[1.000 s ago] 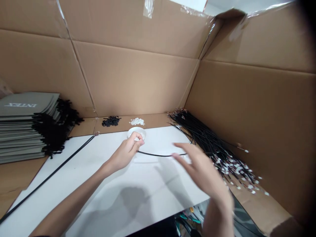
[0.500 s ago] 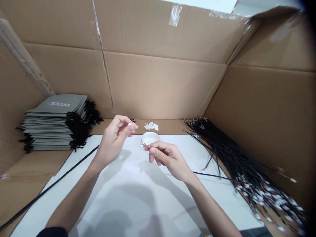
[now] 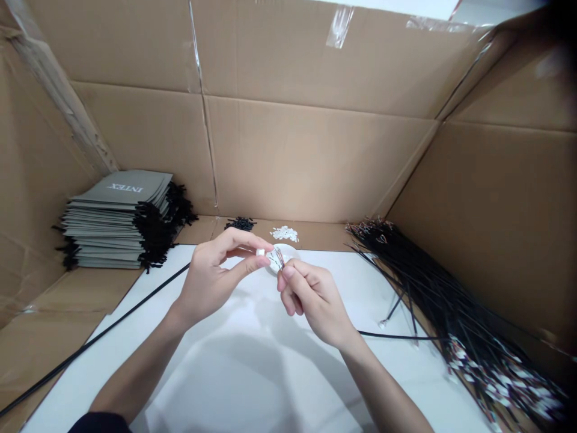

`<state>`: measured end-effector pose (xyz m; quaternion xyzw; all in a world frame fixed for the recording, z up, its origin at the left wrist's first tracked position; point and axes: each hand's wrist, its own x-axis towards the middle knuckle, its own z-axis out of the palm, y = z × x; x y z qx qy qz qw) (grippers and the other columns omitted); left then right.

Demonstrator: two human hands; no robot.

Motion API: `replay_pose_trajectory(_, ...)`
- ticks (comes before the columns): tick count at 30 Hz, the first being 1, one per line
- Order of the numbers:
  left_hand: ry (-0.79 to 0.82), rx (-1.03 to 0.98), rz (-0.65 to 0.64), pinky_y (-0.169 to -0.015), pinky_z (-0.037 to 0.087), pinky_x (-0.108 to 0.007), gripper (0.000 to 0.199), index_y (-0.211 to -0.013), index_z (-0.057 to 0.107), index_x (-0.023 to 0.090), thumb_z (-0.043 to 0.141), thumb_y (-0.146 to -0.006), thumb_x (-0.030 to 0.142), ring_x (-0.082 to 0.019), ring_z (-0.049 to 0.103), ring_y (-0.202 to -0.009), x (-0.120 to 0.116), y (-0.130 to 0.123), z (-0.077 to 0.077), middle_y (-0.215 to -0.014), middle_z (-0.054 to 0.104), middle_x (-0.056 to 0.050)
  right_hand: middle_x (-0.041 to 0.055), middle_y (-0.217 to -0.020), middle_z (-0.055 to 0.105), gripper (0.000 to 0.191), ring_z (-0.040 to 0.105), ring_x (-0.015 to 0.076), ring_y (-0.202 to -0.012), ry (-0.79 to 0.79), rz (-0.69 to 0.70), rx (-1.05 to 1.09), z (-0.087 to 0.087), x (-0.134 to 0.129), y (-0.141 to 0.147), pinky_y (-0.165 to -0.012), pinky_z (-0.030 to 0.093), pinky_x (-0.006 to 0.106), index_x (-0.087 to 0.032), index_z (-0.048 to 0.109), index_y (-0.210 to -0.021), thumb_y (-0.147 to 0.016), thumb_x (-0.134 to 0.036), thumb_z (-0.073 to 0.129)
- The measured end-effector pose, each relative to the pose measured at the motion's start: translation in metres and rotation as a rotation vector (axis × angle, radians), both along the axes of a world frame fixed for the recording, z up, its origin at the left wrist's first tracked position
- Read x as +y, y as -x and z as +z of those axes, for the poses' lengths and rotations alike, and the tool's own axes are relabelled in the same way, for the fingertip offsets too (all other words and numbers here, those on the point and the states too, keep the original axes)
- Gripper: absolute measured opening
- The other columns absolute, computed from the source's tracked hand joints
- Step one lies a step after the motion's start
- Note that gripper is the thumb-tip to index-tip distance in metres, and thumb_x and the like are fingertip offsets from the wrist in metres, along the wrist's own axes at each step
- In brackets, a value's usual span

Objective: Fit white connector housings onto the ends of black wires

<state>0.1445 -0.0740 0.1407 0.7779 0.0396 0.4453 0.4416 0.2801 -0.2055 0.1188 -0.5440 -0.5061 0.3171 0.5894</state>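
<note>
White plastic connector [image 3: 261, 252], small and blocky, sits pinched in the left hand [image 3: 210, 273]; the right hand's [image 3: 311, 294] closed fingertips grip thin bare-ended wires [image 3: 280, 258], with open white board [image 3: 234, 373] below.

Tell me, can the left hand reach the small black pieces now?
Probably yes: the black pieces lie just beyond the left hand, and nothing seems in the way, though it holds a white piece.

I wear a dark sleeve [image 3: 100, 423] at the lower left of the frame, navy or black, I can't tell which, plain where it shows, its edge gently curved around my left forearm [image 3: 139, 364]. My left hand [image 3: 214, 276] is bare and slim-fingered, and my right hand [image 3: 315, 300] and right forearm [image 3: 383, 382] are bare too.
</note>
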Motion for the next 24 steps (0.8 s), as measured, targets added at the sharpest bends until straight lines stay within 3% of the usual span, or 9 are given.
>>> replay_pose_trajectory(9, -0.205, 0.025, 0.119, -0.075, 0.061, -0.026, 0.014, -0.098, 0.068, 0.024, 0.075, -0.087, 0.023, -0.017, 0.072, -0.088, 0.0012, 0.0018, -0.0011, -0.095, 0.075, 0.000, -0.0051, -0.048, 0.051, 0.039, 0.035, 0.0093, -0.044, 0.008, -0.007, 0.019, -0.0022, -0.0010, -0.0011, -0.048, 0.030, 0.023, -0.019, 0.054, -0.074, -0.103, -0.042, 0.041)
replay_pose_trajectory(14, -0.274, -0.014, 0.075, -0.083, 0.059, -0.029, 0.012, -0.094, 0.064, 0.022, 0.074, -0.087, 0.021, -0.017, 0.072, -0.091, 0.0009, 0.0017, 0.0009, -0.099, 0.075, -0.001, -0.0057, -0.050, 0.050, 0.037, 0.037, 0.0093, -0.046, 0.023, -0.031, -0.006, -0.0034, -0.0006, 0.0009, -0.048, 0.030, 0.023, -0.019, 0.056, -0.075, -0.103, -0.039, 0.043)
replay_pose_trajectory(24, -0.297, 0.041, 0.081, -0.083, 0.056, -0.028, 0.014, -0.095, 0.064, 0.024, 0.075, -0.087, 0.020, -0.016, 0.071, -0.092, 0.0002, 0.0053, 0.0017, -0.100, 0.074, 0.001, -0.0049, -0.051, 0.051, 0.036, 0.037, 0.0103, -0.048, 0.022, -0.077, -0.078, -0.0038, -0.0008, 0.0028, -0.050, 0.030, 0.024, -0.019, 0.056, -0.075, -0.103, -0.039, 0.043)
